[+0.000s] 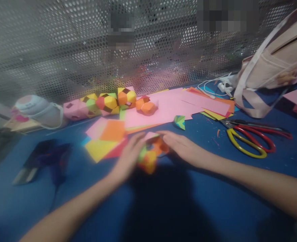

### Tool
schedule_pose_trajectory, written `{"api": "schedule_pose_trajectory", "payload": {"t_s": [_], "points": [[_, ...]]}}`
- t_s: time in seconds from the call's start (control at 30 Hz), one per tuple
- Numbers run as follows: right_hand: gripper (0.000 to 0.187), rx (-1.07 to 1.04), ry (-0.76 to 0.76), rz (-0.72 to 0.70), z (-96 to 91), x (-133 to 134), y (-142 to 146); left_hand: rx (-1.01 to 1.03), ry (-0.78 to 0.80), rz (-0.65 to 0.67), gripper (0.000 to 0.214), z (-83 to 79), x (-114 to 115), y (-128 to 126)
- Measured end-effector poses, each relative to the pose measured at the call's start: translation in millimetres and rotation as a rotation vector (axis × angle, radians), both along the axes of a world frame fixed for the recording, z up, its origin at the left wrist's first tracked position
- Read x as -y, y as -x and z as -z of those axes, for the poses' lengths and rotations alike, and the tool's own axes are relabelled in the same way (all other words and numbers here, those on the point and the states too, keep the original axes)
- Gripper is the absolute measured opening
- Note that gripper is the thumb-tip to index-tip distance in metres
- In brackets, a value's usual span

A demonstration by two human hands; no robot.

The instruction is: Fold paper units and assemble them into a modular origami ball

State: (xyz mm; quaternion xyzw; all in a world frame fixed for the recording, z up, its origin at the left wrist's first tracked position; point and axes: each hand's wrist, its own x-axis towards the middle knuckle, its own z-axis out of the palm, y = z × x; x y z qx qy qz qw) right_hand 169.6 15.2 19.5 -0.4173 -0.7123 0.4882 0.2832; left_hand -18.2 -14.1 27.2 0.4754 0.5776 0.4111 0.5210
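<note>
Between my two hands is a folded paper ball [150, 153] in orange, green, pink and yellow, slightly blurred. My left hand [130, 151] curves around its left side, and my right hand [180, 146] presses at its upper right. The fingertips are partly hidden behind the paper. Loose square sheets in several colours [113, 131] lie just left of my left hand. Beyond my right hand sits a small green and blue folded piece [180, 122]. A row of finished-looking paper balls [108, 103] stands along the back.
Pink paper sheets [165, 104] lie at the back. Scissors with yellow and red handles [248, 139] rest at right, near a white cable [225, 86] and a pale bag [271, 64]. A dark glue gun [56, 161], a bottle [41, 109] and a perforated metal panel [87, 50] are also around.
</note>
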Motion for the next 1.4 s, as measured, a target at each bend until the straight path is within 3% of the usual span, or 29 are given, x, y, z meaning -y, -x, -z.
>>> {"api": "schedule_pose_trajectory", "payload": {"t_s": [0.1, 0.2, 0.33, 0.47, 0.53, 0.63, 0.8, 1.03, 1.4], "points": [[0.055, -0.015, 0.066, -0.075, -1.4, 0.8, -1.8, 0.161, 0.070, -0.015, 0.035, 3.2, -3.6, -0.1], [0.064, 0.047, -0.027, -0.134, -1.6, -1.0, -5.5, 0.271, 0.121, 0.009, 0.029, 3.7, -6.8, 0.7], [0.085, 0.121, -0.078, -0.201, 0.6, -7.8, -10.5, 0.307, 0.233, 0.022, 0.023, 2.9, -9.2, 1.2], [0.086, 0.031, 0.001, -0.253, 7.4, -10.7, -9.0, 0.344, 0.315, 0.007, 0.024, 2.1, -11.1, 1.1], [0.081, 0.019, 0.059, -0.216, 10.2, -9.5, -5.3, 0.361, 0.332, -0.047, 0.027, 0.0, -12.2, 1.2], [0.072, 0.032, 0.107, -0.049, 10.3, -8.4, 1.1, 0.413, 0.339, -0.101, 0.027, -5.8, -13.3, 1.2], [0.060, -0.035, 0.279, 0.085, 3.8, -10.6, 5.7, 0.492, 0.245, -0.061, 0.024, -12.5, -11.6, 0.6], [0.057, -0.070, 0.278, 0.079, 5.4, -6.1, 5.2, 0.474, 0.184, 0.038, 0.039, -10.7, -7.3, 3.6], [0.061, 0.022, 0.201, 0.063, -5.4, -1.1, 4.8, 0.412, 0.238, -0.052, 0.018, -13.7, -10.8, 2.6]]}}
